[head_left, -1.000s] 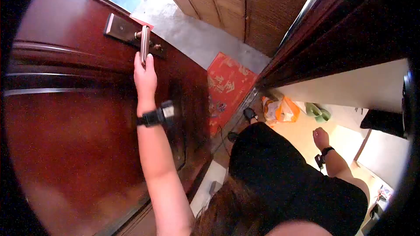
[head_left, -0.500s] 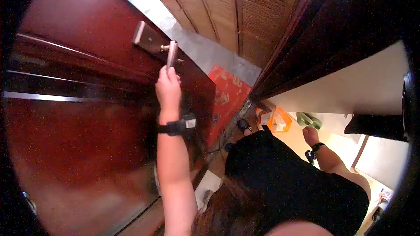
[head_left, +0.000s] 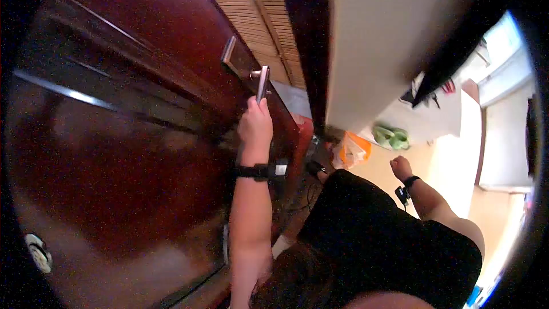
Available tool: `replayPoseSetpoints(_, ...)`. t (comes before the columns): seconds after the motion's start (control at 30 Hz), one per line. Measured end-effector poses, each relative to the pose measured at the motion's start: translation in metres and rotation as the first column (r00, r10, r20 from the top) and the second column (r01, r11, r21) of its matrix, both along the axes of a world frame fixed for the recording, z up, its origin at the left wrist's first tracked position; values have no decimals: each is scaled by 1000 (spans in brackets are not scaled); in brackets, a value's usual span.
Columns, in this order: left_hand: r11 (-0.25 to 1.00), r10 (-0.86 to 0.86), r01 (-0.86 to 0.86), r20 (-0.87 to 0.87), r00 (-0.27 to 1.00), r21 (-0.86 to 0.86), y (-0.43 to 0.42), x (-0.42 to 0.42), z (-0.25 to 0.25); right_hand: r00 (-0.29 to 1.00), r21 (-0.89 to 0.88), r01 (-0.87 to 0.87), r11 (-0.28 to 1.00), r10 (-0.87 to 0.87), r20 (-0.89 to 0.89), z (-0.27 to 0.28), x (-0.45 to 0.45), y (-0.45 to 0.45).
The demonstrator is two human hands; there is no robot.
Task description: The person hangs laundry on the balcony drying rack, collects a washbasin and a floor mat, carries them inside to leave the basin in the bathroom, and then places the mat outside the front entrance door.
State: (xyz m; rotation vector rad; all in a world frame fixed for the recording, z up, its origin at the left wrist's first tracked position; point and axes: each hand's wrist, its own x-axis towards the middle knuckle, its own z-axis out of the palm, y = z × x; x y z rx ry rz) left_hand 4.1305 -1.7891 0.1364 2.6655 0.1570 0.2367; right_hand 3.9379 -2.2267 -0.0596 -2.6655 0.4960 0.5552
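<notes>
My left hand (head_left: pixel 256 123) is closed round the lower end of the metal door handle (head_left: pixel 263 84), with a black strap and a small device on the wrist. The handle sticks out from a metal plate on the dark red door (head_left: pixel 131 166), which fills the left side. Only a narrow gap shows between the door's edge and the dark frame (head_left: pixel 306 40). On the right, my right hand (head_left: pixel 401 167) hangs over the light floor, fingers curled and nothing seen in them, below a pair of green slippers (head_left: pixel 391 136).
An orange and white plastic bag (head_left: pixel 351 150) stands on the floor beside the door frame. Beyond the gap is a slatted wooden cabinet (head_left: pixel 246 17) with things on top. A pale wall (head_left: pixel 372 40) rises right of the frame. A cable lies near my foot.
The door has swung rightward toward its frame with my left hand on the handle, and the gap has narrowed. The red mat is now mostly hidden. The view has turned right.
</notes>
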Motion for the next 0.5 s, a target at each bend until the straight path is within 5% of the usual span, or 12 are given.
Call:
replayPoseSetpoints(0.1,1000,-24,24,14,1000,4,-3,-4,7,968,14,-59,998,54,245,9,-46,-9)
replayPoseSetpoints(0.4,991,-121,122,17,993,-49,-17,-35,21,998,-138,6,990,4,70,41,-214,-60)
replayPoseSetpoints(0.43,991,-131,132,50,990,-10,-17,-38,17,973,-106,228,968,-229,4,52,-220,-53)
replayPoseSetpoints(0.5,993,-99,99,0,995,64,-23,-61,43,964,-49,245,968,-238,114,48,-239,-59)
